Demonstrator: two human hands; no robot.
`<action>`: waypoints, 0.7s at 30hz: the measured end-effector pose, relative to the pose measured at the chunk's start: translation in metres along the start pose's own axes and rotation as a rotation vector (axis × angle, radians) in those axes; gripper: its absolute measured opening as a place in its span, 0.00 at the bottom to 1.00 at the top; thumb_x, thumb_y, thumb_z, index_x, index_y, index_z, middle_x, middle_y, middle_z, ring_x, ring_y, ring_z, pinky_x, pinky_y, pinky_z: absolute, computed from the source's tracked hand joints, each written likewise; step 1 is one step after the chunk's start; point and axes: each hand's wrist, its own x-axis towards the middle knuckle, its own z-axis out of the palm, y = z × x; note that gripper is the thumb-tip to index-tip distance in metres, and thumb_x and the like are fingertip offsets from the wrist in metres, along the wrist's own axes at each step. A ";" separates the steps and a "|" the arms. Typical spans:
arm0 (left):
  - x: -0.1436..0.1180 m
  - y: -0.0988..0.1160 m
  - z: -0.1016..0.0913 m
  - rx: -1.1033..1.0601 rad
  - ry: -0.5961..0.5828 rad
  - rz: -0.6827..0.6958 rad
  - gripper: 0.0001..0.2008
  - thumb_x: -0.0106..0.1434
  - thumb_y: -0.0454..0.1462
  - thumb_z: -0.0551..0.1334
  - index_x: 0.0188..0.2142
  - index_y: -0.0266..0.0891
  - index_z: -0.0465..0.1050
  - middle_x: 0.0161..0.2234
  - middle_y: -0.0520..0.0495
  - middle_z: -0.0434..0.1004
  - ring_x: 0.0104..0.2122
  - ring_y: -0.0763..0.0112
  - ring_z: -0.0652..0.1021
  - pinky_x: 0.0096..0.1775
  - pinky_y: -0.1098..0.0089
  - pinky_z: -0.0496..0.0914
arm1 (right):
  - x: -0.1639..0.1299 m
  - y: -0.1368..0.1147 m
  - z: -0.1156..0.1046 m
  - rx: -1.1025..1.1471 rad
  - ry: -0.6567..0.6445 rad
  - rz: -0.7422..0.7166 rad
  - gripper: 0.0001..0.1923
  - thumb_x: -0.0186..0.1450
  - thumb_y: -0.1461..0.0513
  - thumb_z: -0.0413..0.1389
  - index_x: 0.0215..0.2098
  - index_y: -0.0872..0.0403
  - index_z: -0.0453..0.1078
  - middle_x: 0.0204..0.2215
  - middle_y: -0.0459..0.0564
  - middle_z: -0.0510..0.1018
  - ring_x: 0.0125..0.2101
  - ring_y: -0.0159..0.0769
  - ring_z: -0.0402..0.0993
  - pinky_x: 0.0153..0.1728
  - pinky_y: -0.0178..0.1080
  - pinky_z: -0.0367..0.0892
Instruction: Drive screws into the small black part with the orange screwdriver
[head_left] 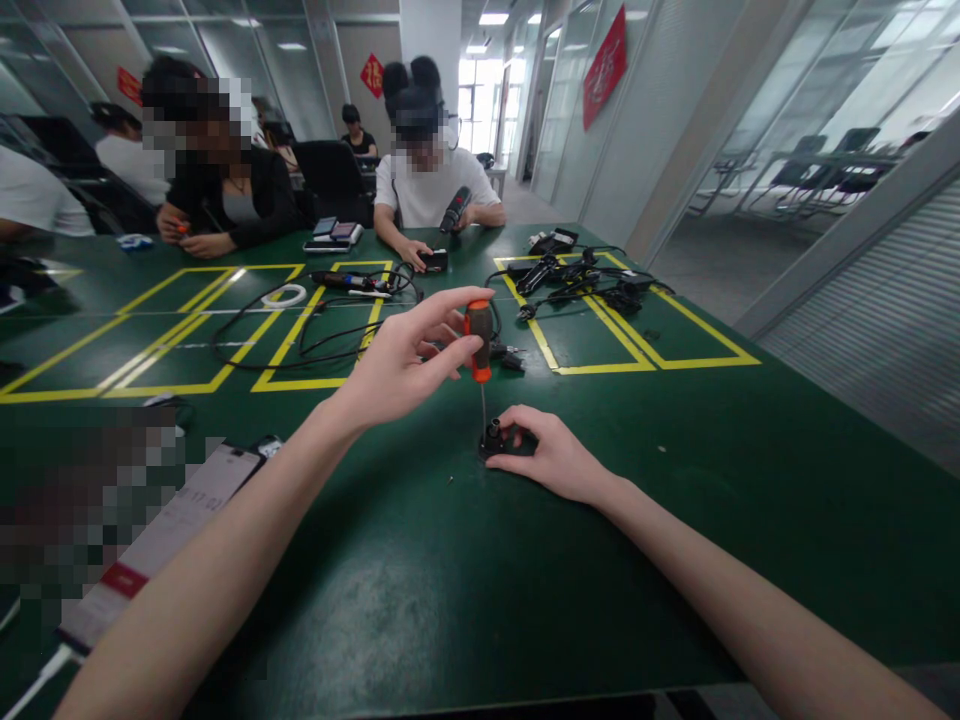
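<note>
My left hand [409, 355] grips an orange and black screwdriver [480, 345] by its handle, with the index finger over the top end and the thumb on the side. The screwdriver stands nearly upright, its thin shaft pointing down into a small black round part [491, 440] with a short raised tube. Thumb and fingers of my right hand [551, 455] pinch this part against the green table [420, 600]. Where the tip meets the part is too small to make out. A tiny screw-like piece [451, 480] lies just left of the part.
Black cables [570, 280] lie inside yellow tape outlines ahead. A corded power screwdriver [345, 280] and a white ring [285, 296] are farther left. A phone [161, 540] lies under my left forearm. Across the table, a co-worker [427, 180] holds a black tool.
</note>
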 end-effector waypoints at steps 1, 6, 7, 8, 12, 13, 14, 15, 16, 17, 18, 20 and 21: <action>0.000 0.000 0.000 0.005 -0.005 -0.001 0.23 0.71 0.38 0.64 0.64 0.40 0.71 0.42 0.47 0.78 0.35 0.71 0.83 0.31 0.77 0.80 | 0.000 0.000 0.000 -0.003 0.000 0.000 0.14 0.62 0.59 0.73 0.40 0.52 0.73 0.37 0.47 0.80 0.33 0.36 0.73 0.36 0.38 0.70; -0.001 0.002 0.001 0.060 -0.008 0.010 0.23 0.71 0.39 0.64 0.64 0.40 0.71 0.42 0.47 0.80 0.35 0.72 0.83 0.32 0.78 0.78 | 0.000 0.000 0.000 -0.019 -0.004 0.003 0.14 0.63 0.57 0.72 0.41 0.52 0.73 0.38 0.48 0.80 0.34 0.36 0.74 0.36 0.38 0.71; -0.001 0.003 0.001 0.085 -0.003 0.022 0.23 0.71 0.39 0.64 0.64 0.40 0.72 0.42 0.47 0.81 0.35 0.72 0.83 0.33 0.78 0.78 | 0.000 0.000 -0.001 -0.021 -0.005 0.003 0.14 0.63 0.57 0.72 0.41 0.52 0.73 0.38 0.48 0.80 0.34 0.36 0.74 0.36 0.38 0.71; -0.002 0.004 0.001 0.114 0.004 0.036 0.23 0.71 0.39 0.64 0.64 0.39 0.72 0.43 0.47 0.82 0.35 0.73 0.83 0.33 0.78 0.78 | 0.000 -0.001 -0.001 -0.022 -0.007 0.004 0.14 0.63 0.57 0.72 0.41 0.52 0.73 0.38 0.48 0.80 0.35 0.36 0.74 0.36 0.39 0.71; -0.003 0.010 0.002 0.161 0.013 0.079 0.21 0.72 0.38 0.63 0.63 0.38 0.72 0.48 0.45 0.84 0.38 0.72 0.84 0.39 0.76 0.79 | 0.000 -0.003 -0.001 -0.024 -0.009 0.011 0.14 0.63 0.58 0.72 0.40 0.52 0.73 0.37 0.48 0.80 0.34 0.37 0.75 0.36 0.39 0.71; -0.003 0.011 0.003 0.156 0.009 0.082 0.21 0.72 0.38 0.63 0.63 0.38 0.72 0.48 0.45 0.84 0.39 0.71 0.84 0.40 0.76 0.79 | 0.000 -0.003 -0.001 -0.024 -0.007 0.013 0.14 0.63 0.58 0.72 0.40 0.52 0.73 0.37 0.48 0.80 0.34 0.37 0.74 0.36 0.39 0.71; -0.003 0.013 0.004 0.153 0.006 0.087 0.21 0.72 0.37 0.63 0.63 0.38 0.71 0.48 0.45 0.84 0.39 0.71 0.84 0.40 0.75 0.79 | 0.000 -0.003 -0.001 -0.024 -0.004 0.014 0.14 0.63 0.58 0.72 0.40 0.52 0.73 0.37 0.48 0.80 0.34 0.37 0.74 0.36 0.39 0.71; -0.003 0.015 0.005 0.157 0.005 0.094 0.21 0.72 0.37 0.63 0.63 0.39 0.71 0.48 0.45 0.84 0.38 0.71 0.84 0.40 0.75 0.79 | 0.000 -0.003 -0.001 -0.024 -0.001 0.017 0.15 0.63 0.57 0.72 0.39 0.52 0.73 0.37 0.48 0.79 0.34 0.37 0.74 0.36 0.39 0.71; -0.004 0.016 0.006 0.168 0.006 0.104 0.21 0.71 0.37 0.63 0.63 0.40 0.72 0.48 0.46 0.84 0.38 0.72 0.84 0.40 0.75 0.79 | 0.000 -0.003 -0.001 -0.024 0.000 0.020 0.15 0.63 0.57 0.72 0.39 0.52 0.73 0.37 0.48 0.80 0.34 0.37 0.74 0.36 0.40 0.71; -0.004 0.017 0.007 0.181 0.011 0.118 0.21 0.71 0.37 0.64 0.62 0.40 0.72 0.48 0.46 0.84 0.37 0.72 0.84 0.39 0.75 0.79 | 0.000 -0.003 -0.001 -0.024 0.000 0.023 0.15 0.63 0.56 0.72 0.40 0.52 0.73 0.37 0.48 0.80 0.34 0.38 0.74 0.36 0.40 0.71; -0.004 0.017 0.008 0.194 0.017 0.133 0.20 0.70 0.37 0.64 0.61 0.41 0.73 0.48 0.46 0.83 0.36 0.73 0.83 0.38 0.76 0.79 | 0.000 -0.003 0.000 -0.024 0.002 0.025 0.15 0.63 0.56 0.71 0.40 0.52 0.73 0.37 0.48 0.80 0.34 0.38 0.75 0.36 0.40 0.72; -0.005 0.017 0.011 0.205 0.031 0.165 0.20 0.69 0.38 0.67 0.59 0.41 0.74 0.47 0.47 0.83 0.35 0.74 0.82 0.36 0.76 0.78 | 0.000 -0.003 0.000 -0.023 0.006 0.028 0.15 0.63 0.57 0.71 0.40 0.52 0.72 0.37 0.48 0.80 0.35 0.38 0.75 0.37 0.40 0.72; -0.005 0.016 0.013 0.201 0.044 0.176 0.20 0.68 0.39 0.68 0.58 0.41 0.74 0.46 0.47 0.83 0.34 0.74 0.81 0.35 0.76 0.78 | 0.000 -0.002 0.001 -0.022 0.008 0.027 0.15 0.63 0.57 0.72 0.40 0.52 0.72 0.37 0.48 0.80 0.35 0.38 0.75 0.37 0.40 0.72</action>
